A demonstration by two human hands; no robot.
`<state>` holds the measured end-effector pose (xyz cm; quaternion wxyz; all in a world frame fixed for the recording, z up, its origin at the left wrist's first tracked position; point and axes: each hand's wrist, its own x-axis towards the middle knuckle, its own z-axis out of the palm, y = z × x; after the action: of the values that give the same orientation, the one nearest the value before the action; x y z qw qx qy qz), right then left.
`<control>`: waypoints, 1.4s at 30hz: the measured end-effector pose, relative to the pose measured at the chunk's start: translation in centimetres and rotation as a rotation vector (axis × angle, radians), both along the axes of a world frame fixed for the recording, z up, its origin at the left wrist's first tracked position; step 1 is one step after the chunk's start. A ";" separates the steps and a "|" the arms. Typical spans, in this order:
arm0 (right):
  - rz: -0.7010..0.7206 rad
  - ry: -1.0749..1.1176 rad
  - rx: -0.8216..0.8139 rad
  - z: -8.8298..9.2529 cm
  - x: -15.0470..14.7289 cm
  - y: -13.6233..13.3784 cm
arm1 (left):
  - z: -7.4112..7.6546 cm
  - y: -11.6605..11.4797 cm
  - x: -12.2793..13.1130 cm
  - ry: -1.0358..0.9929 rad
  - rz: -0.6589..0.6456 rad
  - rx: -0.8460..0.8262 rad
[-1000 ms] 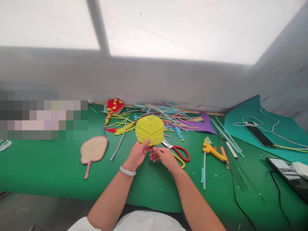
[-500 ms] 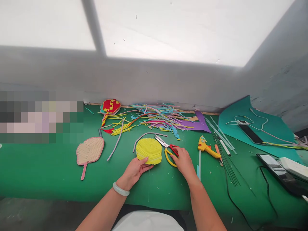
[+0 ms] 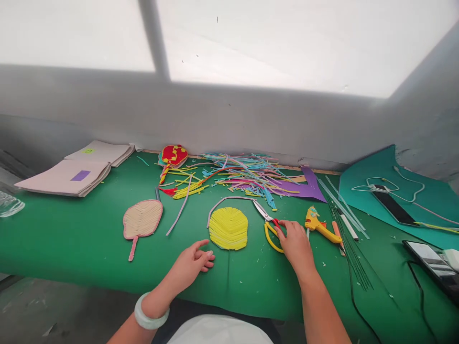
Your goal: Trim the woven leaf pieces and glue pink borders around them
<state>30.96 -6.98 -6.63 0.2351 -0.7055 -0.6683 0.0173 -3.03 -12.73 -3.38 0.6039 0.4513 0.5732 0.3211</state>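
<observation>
A yellow ribbed fan-shaped piece (image 3: pixel 228 229) with a thin stem lies flat on the green table. Just left of it is my left hand (image 3: pixel 191 267), its fingers loosely apart and holding nothing. To the right, my right hand (image 3: pixel 297 246) has its fingers on the red handle of the scissors (image 3: pixel 267 217), which have one red and one yellow handle. Their blades point up and left, slightly parted, toward a curved lilac strip (image 3: pixel 229 198) that arcs above the yellow piece.
A finished beige fan with pink edging (image 3: pixel 142 220) lies left; a red-and-yellow fan (image 3: pixel 173 156) is at the back. Loose coloured strips (image 3: pixel 244 174) are heaped by the wall. Rightward are a yellow glue gun (image 3: pixel 321 227), green wires (image 3: pixel 353 253) and phones (image 3: pixel 392 204). Notebooks (image 3: pixel 71 174) sit far left.
My left hand has let go of the yellow piece and drawn away to the left. The scissors and my right hand have shifted right, away from the piece. The view has shifted slightly.
</observation>
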 end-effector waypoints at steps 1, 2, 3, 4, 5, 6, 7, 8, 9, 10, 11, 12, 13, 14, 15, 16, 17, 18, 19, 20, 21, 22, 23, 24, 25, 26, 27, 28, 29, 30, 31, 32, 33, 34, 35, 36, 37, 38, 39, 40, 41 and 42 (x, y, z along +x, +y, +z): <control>0.016 -0.004 0.007 0.6 -0.3 0.6 | 0.1 0.4 -0.7 0.111 0.002 0.044; 0.039 -0.009 0.010 1.1 -0.7 1.4 | 0.3 1.1 -1.3 0.217 0.004 0.101; 0.065 -0.015 0.009 1.7 -1.3 2.3 | 0.6 2.1 -1.7 0.314 0.005 0.167; 0.093 -0.021 0.005 2.2 -1.9 3.4 | 0.9 3.4 -1.9 0.403 0.002 0.230; 0.121 -0.028 -0.002 2.6 -2.7 4.5 | 1.2 4.8 -2.0 0.484 -0.009 0.282; 0.151 -0.035 -0.013 2.9 -3.5 5.7 | 1.4 6.4 -1.8 0.557 -0.028 0.321; 0.182 -0.043 -0.030 3.1 -4.3 6.7 | 1.6 8.0 -1.5 0.623 -0.052 0.346; 0.211 -0.054 -0.051 3.1 -4.9 7.6 | 1.6 9.6 -1.1 0.680 -0.085 0.362; 0.236 -0.066 -0.071 3.0 -5.4 8.2 | 1.5 10.9 -0.6 0.728 -0.123 0.371; 0.256 -0.079 -0.089 2.7 -5.7 8.6 | 1.3 12.1 -0.1 0.769 -0.169 0.372; 0.269 -0.091 -0.104 2.4 -5.8 8.7 | 1.0 13.0 0.3 0.801 -0.214 0.369; 0.276 -0.101 -0.116 2.0 -5.7 8.7 | 0.7 13.7 0.7 0.829 -0.252 0.363; 0.278 -0.109 -0.125 1.7 -5.3 8.4 | 0.3 14.2 0.9 0.850 -0.286 0.355; 0.274 -0.114 -0.132 1.3 -4.7 8.0 | 0.0 14.6 1.0 0.865 -0.313 0.347; 0.269 -0.117 -0.138 1.1 -4.0 7.6 | -0.3 14.8 1.0 0.876 -0.335 0.340; 0.262 -0.117 -0.142 0.9 -3.2 7.3 | -0.6 15.0 0.9 0.881 -0.353 0.333; 0.253 -0.118 -0.145 0.9 -2.4 7.0 | -0.8 15.2 0.6 0.883 -0.368 0.326; 0.237 -0.119 -0.146 1.0 -1.6 6.8 | -0.9 15.4 0.4 0.881 -0.381 0.321; 0.216 -0.121 -0.144 1.1 -1.0 6.8 | -1.0 15.5 0.0 0.878 -0.389 0.318; 0.190 -0.123 -0.139 1.4 -0.5 7.0 | -1.1 15.7 -0.3 0.875 -0.393 0.316; 0.164 -0.123 -0.129 1.6 -0.3 7.4 | -1.1 15.9 -0.5 0.873 -0.393 0.318; 0.146 -0.118 -0.116 2.0 -0.3 7.8 | -1.2 16.1 -0.8 0.870 -0.388 0.324; 0.143 -0.108 -0.103 2.3 -0.5 8.4 | -1.3 16.2 -0.9 0.867 -0.382 0.334; 0.158 -0.092 -0.093 2.6 -1.1 9.0 | -1.4 16.3 -1.0 0.863 -0.375 0.347; 0.192 -0.071 -0.088 2.8 -1.8 9.6 | -1.5 16.4 -1.0 0.856 -0.369 0.361; 0.241 -0.046 -0.090 3.0 -2.7 10.2 | -1.6 16.5 -1.0 0.847 -0.363 0.375; 0.298 -0.019 -0.101 3.0 -3.7 10.8 | -1.6 16.5 -0.9 0.835 -0.357 0.387; 0.352 0.007 -0.120 2.9 -4.8 11.2 | -1.7 16.4 -0.8 0.821 -0.353 0.397; 0.396 0.029 -0.144 2.6 -5.7 11.5 | -1.7 16.3 -0.7 0.806 -0.349 0.405; 0.427 0.048 -0.169 2.3 -6.5 11.8 | -1.7 16.2 -0.6 0.790 -0.344 0.412; 0.445 0.061 -0.194 2.0 -7.1 11.9 | -1.7 16.1 -0.4 0.774 -0.340 0.416; 0.452 0.072 -0.218 1.6 -7.5 12.0 | -1.6 15.9 -0.3 0.759 -0.335 0.419; 0.451 0.080 -0.239 1.3 -7.7 12.0 | -1.5 15.8 -0.3 0.745 -0.329 0.418; 0.445 0.087 -0.258 1.1 -7.8 11.9 | -1.4 15.7 -0.2 0.734 -0.322 0.415; 0.439 0.093 -0.276 0.9 -7.7 11.8 | -1.2 15.6 -0.2 0.725 -0.314 0.409; 0.434 0.100 -0.291 0.8 -7.5 11.7 | -1.1 15.5 -0.2 0.716 -0.306 0.403; 0.432 0.106 -0.306 0.8 -7.2 11.5 | -1.0 15.5 -0.2 0.709 -0.299 0.395; 0.431 0.112 -0.318 0.9 -7.0 11.2 | -1.0 15.5 -0.2 0.702 -0.293 0.388; 0.431 0.118 -0.329 1.0 -6.8 10.9 | -0.9 15.5 -0.2 0.696 -0.289 0.380; 0.425 0.119 -0.337 1.1 -6.6 10.6 | -0.9 15.5 -0.2 0.692 -0.285 0.373; 0.412 0.113 -0.343 1.1 -6.4 10.2 | -1.0 15.5 -0.2 0.689 -0.282 0.366; 0.391 0.100 -0.350 1.2 -6.3 9.8 | -1.0 15.5 -0.2 0.687 -0.279 0.360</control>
<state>24.64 2.84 -5.46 0.1344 -0.5912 -0.7663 0.2126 -3.23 2.77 -4.41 0.3266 0.7039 0.6096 0.1618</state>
